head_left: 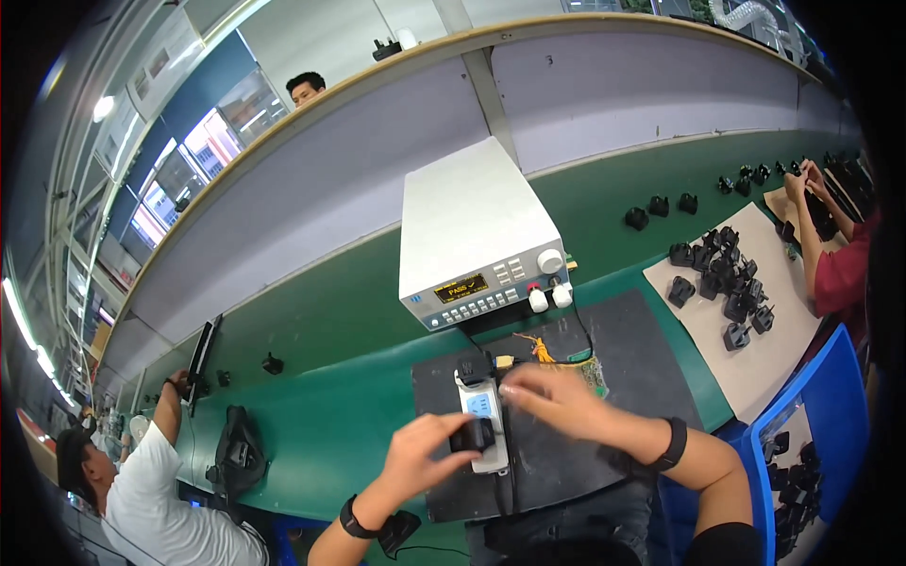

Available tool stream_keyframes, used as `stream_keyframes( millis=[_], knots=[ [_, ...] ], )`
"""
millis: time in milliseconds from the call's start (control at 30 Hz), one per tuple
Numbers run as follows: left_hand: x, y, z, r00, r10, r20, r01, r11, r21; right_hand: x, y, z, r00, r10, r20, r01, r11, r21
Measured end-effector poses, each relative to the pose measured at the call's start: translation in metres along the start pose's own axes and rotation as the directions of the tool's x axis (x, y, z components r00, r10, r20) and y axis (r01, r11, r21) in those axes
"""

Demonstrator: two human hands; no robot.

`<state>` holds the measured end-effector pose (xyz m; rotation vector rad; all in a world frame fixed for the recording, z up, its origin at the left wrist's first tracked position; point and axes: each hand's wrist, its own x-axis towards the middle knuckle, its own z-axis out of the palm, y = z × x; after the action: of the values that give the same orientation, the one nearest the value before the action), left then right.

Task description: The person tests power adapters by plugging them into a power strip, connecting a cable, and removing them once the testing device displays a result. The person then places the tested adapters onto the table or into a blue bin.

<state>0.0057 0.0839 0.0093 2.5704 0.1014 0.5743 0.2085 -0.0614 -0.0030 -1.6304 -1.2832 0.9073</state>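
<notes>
I'm on a factory assembly line: long green workbench [311,321], grey boxy test instrument [472,236], black plug adapters [722,278] heaped right of it.

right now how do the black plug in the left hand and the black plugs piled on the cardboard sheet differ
The plug in the left hand is a single piece, pinched in the fingers over the white socket block. The plugs on the cardboard sheet are many, lying loose in a heap, with no hand touching them. The held plug sits on the dark mat; the heap lies on tan cardboard. Both look like the same small black plugs.
</notes>
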Motion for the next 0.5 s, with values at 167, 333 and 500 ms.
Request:
stream_keyframes(
  millis=[167, 333, 500],
  knots=[
    [0.019, -0.012, 0.013, 0.998, -0.007, 0.055, 0.005, 0.999, 0.033, 0.039, 0.041, -0.005, 0.767, -0.537, -0.353, 0.229, 0.741, -0.631],
    [0.030, -0.007, 0.009, 0.988, -0.058, 0.144, 0.022, 0.972, 0.235, 0.053, 0.048, -0.003, 0.870, -0.371, -0.325, 0.221, 0.882, -0.416],
    [0.041, 0.000, 0.007, 0.967, -0.093, 0.236, 0.018, 0.953, 0.301, 0.029, 0.046, -0.029, 0.794, -0.410, -0.449, 0.161, 0.854, -0.495]
  ],
)
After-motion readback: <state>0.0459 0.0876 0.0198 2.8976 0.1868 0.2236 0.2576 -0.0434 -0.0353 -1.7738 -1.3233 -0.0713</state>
